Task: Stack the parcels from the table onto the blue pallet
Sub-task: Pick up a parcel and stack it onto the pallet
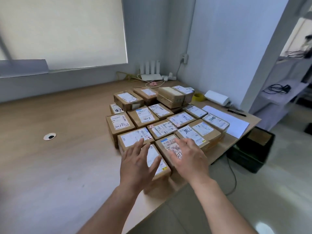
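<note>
the fingers (140,144) of the left hand (137,163) are straight and spread apart, holding nothing. the right hand (190,157) is the same. both hang over the nearest parcel (164,171) and its neighbour, i think to grab a box from two sides. the parcels (145,116) sit packed close on the table (67,115). no blue pallet shows. a dark crate (249,154) stands on the floor; i cannot tell what is inside.
</note>
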The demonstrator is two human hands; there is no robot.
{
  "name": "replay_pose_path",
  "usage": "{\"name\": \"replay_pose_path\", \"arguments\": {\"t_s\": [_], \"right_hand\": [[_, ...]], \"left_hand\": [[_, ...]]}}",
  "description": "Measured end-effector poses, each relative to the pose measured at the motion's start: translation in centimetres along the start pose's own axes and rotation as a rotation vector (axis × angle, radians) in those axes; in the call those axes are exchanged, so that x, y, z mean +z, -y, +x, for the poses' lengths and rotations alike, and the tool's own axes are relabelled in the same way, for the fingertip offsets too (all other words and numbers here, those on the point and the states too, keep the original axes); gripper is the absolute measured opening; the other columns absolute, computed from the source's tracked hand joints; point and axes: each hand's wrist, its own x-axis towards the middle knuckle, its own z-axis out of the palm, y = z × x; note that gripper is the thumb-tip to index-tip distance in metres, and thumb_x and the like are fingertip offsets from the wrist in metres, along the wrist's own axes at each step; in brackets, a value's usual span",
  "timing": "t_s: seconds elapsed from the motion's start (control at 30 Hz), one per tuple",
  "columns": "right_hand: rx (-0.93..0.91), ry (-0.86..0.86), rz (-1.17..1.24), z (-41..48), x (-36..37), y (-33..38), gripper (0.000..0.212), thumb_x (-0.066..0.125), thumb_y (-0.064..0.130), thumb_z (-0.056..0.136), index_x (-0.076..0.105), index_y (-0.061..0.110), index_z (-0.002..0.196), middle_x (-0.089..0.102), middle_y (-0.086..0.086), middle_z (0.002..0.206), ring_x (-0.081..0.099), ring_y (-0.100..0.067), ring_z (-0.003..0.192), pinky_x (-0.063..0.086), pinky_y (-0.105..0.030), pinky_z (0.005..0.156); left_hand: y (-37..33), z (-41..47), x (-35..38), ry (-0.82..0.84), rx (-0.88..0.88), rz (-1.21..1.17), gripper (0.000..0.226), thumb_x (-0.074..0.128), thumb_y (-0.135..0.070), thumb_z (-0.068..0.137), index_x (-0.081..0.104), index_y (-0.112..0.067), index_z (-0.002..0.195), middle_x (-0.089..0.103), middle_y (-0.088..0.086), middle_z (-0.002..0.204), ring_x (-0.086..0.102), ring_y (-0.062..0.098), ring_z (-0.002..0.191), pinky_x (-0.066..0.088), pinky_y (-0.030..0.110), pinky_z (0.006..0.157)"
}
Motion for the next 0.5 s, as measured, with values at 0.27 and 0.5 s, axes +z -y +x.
{"name": "replay_pose_path", "arguments": {"t_s": [0.27, 0.5], "right_hand": [[0.065, -0.037, -0.032, 9.3, -1.7, -5.6, 0.056, 0.043, 0.052, 0.096, 0.036, 0.029, 0.146, 0.042, 0.003, 0.143, 0.042, -0.016, 0.129, 0.036, -0.031, 0.105], [0.075, -0.017, -0.027, 14.0, -1.0, -9.1, 0.056, 0.042, 0.049, 0.097, 0.034, 0.027, 0.147, 0.039, 0.001, 0.146, 0.04, -0.016, 0.132, 0.035, -0.03, 0.103]], "left_hand": [[-3.6, 11.1, 3.8, 0.028, 0.017, -0.023, 0.081, 0.014, -0.077, 0.083, 0.025, -0.031, 0.148, 0.019, -0.007, 0.158, 0.017, 0.014, 0.144, 0.012, 0.034, 0.117], [-4.9, 16.0, 6.3, 0.055, -0.015, -0.055, 0.075, 0.025, -0.07, 0.086, 0.023, -0.029, 0.149, 0.02, -0.006, 0.158, 0.017, 0.015, 0.145, 0.014, 0.036, 0.119]]}}
